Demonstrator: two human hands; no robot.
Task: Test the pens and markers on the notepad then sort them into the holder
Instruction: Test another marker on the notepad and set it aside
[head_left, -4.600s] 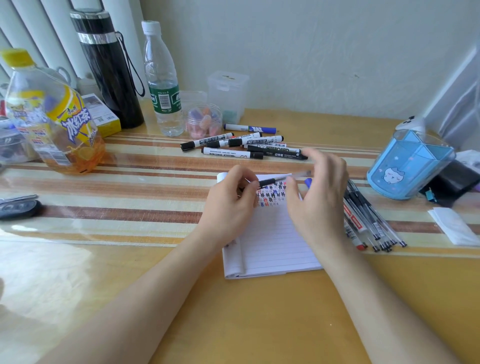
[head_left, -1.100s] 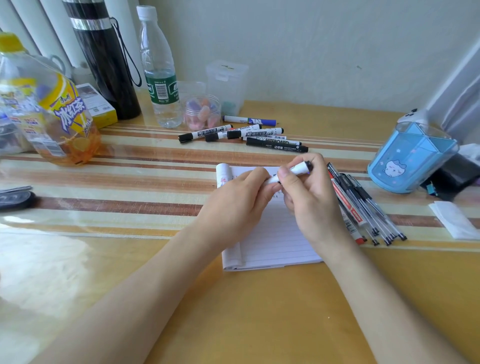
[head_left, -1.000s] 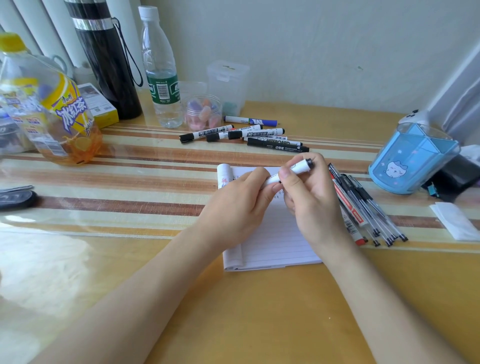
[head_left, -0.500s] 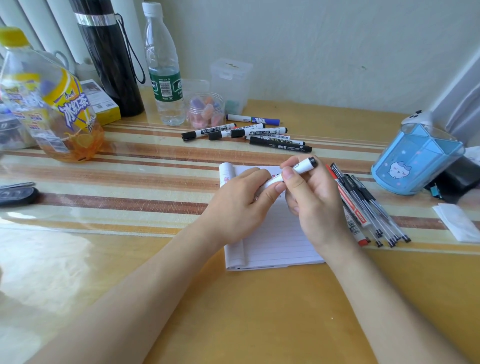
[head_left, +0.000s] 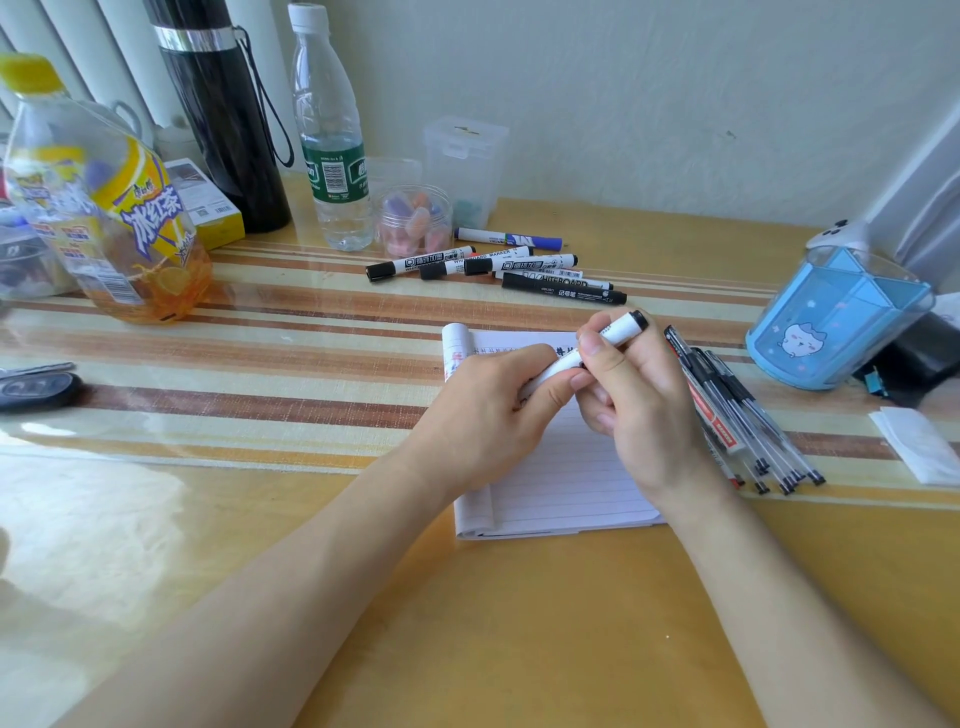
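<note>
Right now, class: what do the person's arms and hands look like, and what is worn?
Left hand and right hand are bare: no gloves, rings or watch. Both forearms show uncovered to the picture's edge, no sleeves or bracelets.

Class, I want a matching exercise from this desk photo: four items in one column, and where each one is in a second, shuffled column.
Items:
1 white marker
2 notepad
3 pens
4 holder

Places:
a at the right end of the table
b gripped by left hand and right hand
c below both hands
d lying just right of the notepad

Pairs: 1-b; 2-c; 3-d; 4-a
</note>
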